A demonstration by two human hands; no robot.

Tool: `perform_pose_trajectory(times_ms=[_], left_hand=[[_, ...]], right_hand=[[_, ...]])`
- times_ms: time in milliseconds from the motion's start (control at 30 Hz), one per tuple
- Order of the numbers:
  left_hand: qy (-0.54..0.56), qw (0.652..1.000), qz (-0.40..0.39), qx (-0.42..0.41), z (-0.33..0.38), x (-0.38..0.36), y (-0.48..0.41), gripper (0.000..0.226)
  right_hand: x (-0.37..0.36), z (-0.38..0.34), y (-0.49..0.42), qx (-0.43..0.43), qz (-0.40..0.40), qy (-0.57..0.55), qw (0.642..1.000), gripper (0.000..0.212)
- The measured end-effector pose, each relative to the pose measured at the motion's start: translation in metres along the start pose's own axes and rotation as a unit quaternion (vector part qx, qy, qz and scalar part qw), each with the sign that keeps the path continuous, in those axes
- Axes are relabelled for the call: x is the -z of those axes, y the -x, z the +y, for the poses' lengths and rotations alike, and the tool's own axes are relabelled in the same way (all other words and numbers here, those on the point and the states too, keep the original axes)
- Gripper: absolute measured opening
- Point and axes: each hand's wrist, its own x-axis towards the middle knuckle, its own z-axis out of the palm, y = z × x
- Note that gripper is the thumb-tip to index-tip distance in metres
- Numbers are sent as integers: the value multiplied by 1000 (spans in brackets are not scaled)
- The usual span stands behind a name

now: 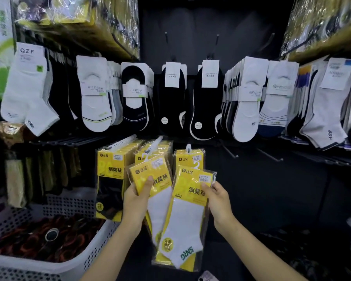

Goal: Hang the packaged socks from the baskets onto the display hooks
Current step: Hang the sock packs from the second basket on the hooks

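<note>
left hand (134,201) gripping, right hand (219,200) pinching

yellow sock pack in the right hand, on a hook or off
Off: the right hand pinches the yellow plastic sock pack tilted, below the hooks.

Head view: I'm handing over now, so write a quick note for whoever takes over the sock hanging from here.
Left hand grips a yellow pack of white socks, its top near the middle hook; hooked or not, unclear.
Right hand pinches a second pack, not hung.
Done: hung yellow packs fill three lower hooks.
Left: hang both held packs. The basket holds dark goods. There are bare hooks to the right.
</note>
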Motion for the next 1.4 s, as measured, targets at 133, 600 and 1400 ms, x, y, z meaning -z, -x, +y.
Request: perform_pose_trajectory(times_ms=[133,600,1400], left_hand=[[-34,998,28,-35,5,21,-12,5],[-21,998,42,-41,11,37,-27,2],[-44,988,-149,10,-5,-37,3,9]], right_hand=[[3,-9,-15,37,22,26,999,12],[-24,-4,-69,63,21,94,993,11],[-19,-9,-2,30,-70,8,997,14]])
